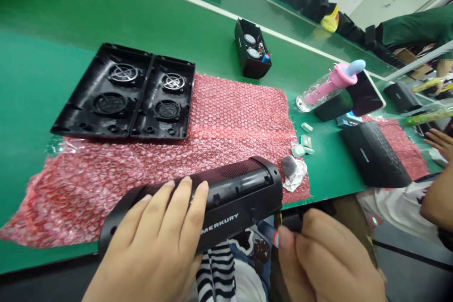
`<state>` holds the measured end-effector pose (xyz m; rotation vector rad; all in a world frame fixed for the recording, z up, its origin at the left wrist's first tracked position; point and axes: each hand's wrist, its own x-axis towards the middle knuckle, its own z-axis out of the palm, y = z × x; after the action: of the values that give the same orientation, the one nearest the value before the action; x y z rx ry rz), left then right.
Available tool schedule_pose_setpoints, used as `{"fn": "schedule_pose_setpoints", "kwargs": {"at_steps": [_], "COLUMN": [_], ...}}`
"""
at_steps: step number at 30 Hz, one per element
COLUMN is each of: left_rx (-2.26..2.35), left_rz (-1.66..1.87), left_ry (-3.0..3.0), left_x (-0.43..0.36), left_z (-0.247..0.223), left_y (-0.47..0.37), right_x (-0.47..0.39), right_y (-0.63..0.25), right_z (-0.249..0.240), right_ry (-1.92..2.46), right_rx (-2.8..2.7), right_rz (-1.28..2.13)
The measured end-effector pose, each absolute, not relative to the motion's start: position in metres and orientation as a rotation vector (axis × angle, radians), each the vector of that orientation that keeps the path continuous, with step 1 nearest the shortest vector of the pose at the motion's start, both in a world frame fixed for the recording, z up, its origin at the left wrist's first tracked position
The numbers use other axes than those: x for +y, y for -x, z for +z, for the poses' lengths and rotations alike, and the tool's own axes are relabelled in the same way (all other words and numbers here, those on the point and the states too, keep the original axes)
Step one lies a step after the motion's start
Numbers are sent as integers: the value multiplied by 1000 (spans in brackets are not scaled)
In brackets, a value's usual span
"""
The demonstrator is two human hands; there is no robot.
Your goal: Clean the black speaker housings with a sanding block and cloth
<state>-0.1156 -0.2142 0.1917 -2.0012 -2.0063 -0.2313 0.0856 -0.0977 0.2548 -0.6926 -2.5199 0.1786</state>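
A black casing marked MERKURY [244, 198] lies tilted at the near edge of the red bubble wrap [244, 118]. My left hand [163, 240] is wrapped over its left part, fingers on the top side. To the right, my right hand [329, 259] is closed round a dark pen-like tool [264, 230] with a red and white band, its tip at the casing's front face beside the lettering. Much of the tool is hidden in the fist. Two black half-shells with round speaker grilles [141, 99] rest side by side on the wrap's far left.
Beyond the wrap stands an open speaker box [253, 49]. Right of it are a pink-lidded bottle [329, 85], small green-white pieces [304, 144], a crumpled white cloth [295, 174] and a black speaker [375, 155]. Another person's hand [440, 144] is at the far right.
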Motion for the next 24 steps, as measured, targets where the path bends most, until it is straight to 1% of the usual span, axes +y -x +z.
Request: {"fn": "schedule_pose_setpoints", "kwargs": {"at_steps": [3,6,9,11,14,20,24], "left_rx": [-2009,-2018,-2031,-2036,-2074,-1969,-1995], "left_rz": [-233,-272,-278,-287,-329,-311,-299], "left_ry": [2015,2004,2010,2013,1987,1992,1989], "left_x": [-217,-218,-216,-215,-214,-214,-214], "left_z": [189,187,187,189,190,182,184], "left_y": [117,117,116,115,113,118,120], "right_x": [-75,-54,-41,-37,-35,-34,-41], "right_y": [-83,-79,-73,-70,-65,-56,-53], "right_z": [250,236,224,223,230,252,269], "right_ry": [721,869,1004,1041,1051,1050,1031], "right_rx": [-2389,-2148,-2047,-2047,-2140,-2426,-2441], "right_rz": [491,718,873,902,809,438,210]}}
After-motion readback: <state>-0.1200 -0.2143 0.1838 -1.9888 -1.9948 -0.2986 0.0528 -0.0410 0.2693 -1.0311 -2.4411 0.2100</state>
